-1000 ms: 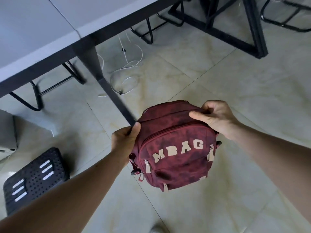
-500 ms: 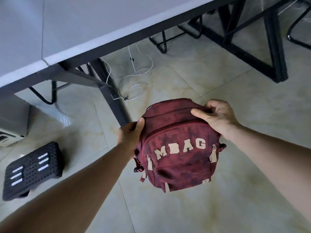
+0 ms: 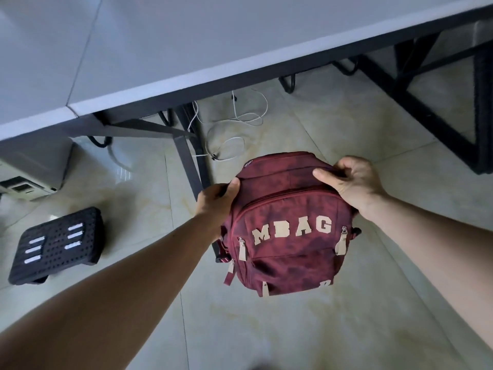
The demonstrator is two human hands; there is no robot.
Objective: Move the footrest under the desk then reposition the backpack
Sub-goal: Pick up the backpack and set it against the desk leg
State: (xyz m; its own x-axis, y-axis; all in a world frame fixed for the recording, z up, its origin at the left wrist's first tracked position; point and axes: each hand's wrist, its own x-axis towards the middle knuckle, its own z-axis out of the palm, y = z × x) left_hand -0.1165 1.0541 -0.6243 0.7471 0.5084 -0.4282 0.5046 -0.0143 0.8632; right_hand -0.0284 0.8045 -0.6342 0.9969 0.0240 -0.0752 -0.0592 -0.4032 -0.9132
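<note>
My backpack (image 3: 288, 228) — maroon, blotchy, cream "MBAG" letters and cream zipper pulls on its front — hangs upright above the tile floor, pinched at its top corners, front pocket facing me. My footrest (image 3: 57, 245) — black, perforated, with white strips — sits tilted on the floor well to its left, beside the bench (image 3: 186, 36) edge.

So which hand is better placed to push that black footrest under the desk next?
Left, probably. The footrest lies on the floor to the left hand side; the right hand grips the backpack farther away. Both are occupied.

arms: two, bare to frame edge | sleeves: none visible | hands (image 3: 217, 200): bare, no gloves or jewellery
</note>
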